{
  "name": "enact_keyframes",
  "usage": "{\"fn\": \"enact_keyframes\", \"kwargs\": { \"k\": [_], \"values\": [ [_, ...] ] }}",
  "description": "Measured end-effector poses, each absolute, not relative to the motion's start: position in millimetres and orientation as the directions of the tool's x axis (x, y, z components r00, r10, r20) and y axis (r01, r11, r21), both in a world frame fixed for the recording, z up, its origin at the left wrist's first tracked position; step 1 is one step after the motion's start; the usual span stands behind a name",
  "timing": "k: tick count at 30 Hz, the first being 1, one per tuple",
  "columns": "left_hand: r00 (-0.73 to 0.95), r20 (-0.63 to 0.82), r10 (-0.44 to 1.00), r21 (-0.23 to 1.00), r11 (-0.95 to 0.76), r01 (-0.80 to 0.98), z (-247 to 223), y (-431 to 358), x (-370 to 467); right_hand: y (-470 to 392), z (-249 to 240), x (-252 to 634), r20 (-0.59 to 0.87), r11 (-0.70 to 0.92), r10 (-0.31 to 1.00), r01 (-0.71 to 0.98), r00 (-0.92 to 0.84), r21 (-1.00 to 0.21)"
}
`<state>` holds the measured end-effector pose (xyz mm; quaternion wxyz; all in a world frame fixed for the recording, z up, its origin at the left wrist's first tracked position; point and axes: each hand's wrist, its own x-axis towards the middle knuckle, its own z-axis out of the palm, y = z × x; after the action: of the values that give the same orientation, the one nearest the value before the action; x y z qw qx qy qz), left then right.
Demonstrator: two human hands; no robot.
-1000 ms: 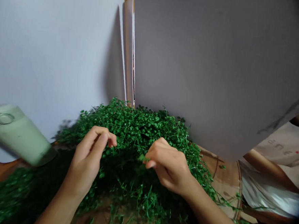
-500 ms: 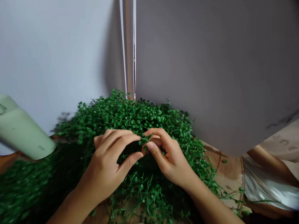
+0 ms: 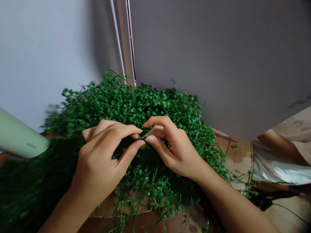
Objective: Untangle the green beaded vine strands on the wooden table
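A large heap of green artificial foliage (image 3: 135,104) with thin stems and small leaves fills the middle. Over its front part, my left hand (image 3: 105,148) pinches a small green sprig between thumb and index finger. Touching fingertips with it, or nearly so, my right hand (image 3: 169,146) has thumb and fingers closed on the same sprig (image 3: 142,136). The sprig is mostly hidden by the fingertips. Loose stems hang below both hands.
A pale green cylindrical object (image 3: 13,131) stands tilted at the left. Behind the foliage are a light panel (image 3: 38,44) and a grey panel (image 3: 215,56). Another person's arm (image 3: 283,146) and light clothing show at the right, beside a brown surface (image 3: 240,154) and a dark cable.
The view has shifted, so the foliage sits higher in it. My left thumb and index finger have come together, and my hands are closer to each other at the sprig.
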<state>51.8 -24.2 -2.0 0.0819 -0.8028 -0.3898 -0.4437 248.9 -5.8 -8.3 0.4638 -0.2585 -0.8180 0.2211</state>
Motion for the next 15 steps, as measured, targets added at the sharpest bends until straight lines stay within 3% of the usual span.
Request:
{"fn": "enact_keyframes", "kwargs": {
  "k": [9, 15],
  "values": [
    [0.235, 0.719, 0.654, 0.336, -0.624, 0.706, -6.6, -24.6, 50.8, -6.5, -9.5, 249.4, 0.687, 0.776, 0.630, 0.251, -0.362, -0.579],
    [0.241, 0.745, 0.622, 0.274, -0.615, 0.740, -6.2, -26.1, 51.3, -5.9, -6.6, 249.4, 0.683, 0.782, 0.623, 0.265, -0.381, -0.564]
  ]
}}
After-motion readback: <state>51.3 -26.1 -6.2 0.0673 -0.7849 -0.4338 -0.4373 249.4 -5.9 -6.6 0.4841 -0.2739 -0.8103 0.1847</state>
